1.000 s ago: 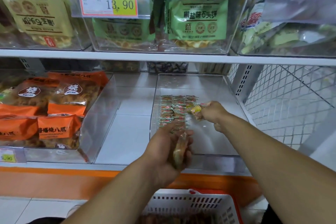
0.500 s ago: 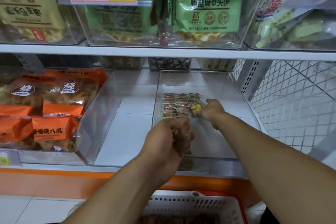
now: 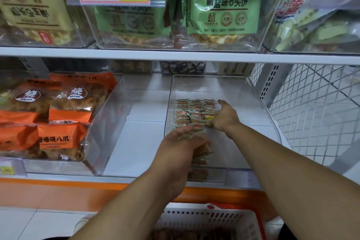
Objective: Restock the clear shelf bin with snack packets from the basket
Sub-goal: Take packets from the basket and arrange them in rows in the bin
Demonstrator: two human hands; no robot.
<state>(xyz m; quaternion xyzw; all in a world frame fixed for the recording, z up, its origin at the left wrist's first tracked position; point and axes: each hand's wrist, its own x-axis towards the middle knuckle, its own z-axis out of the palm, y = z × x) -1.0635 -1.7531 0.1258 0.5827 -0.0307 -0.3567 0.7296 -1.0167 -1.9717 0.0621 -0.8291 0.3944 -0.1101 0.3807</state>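
Barely begun: few small red-and-green snack packets (image 3: 191, 112) rowed in clear plastic shelf bin (image 3: 259, 122). Left hand (image 3: 176, 150) gripping a stack; right hand (image 3: 224, 116) pinching one yellow-labelled packet (image 3: 209, 118) into place. More in white slatted basket (image 3: 210, 220).

clear glossy plastic shelf bin (image 3: 251, 91), shiny crinkled film snack packets (image 3: 191, 112) inside it, white perforated plastic basket (image 3: 212, 220) below it, white wire mesh panel (image 3: 315, 107) beside it

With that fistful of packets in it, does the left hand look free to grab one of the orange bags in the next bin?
Probably not as things stand. The left hand grips a bunch of snack packets over the clear bin, and a clear wall stands between it and the orange bags.
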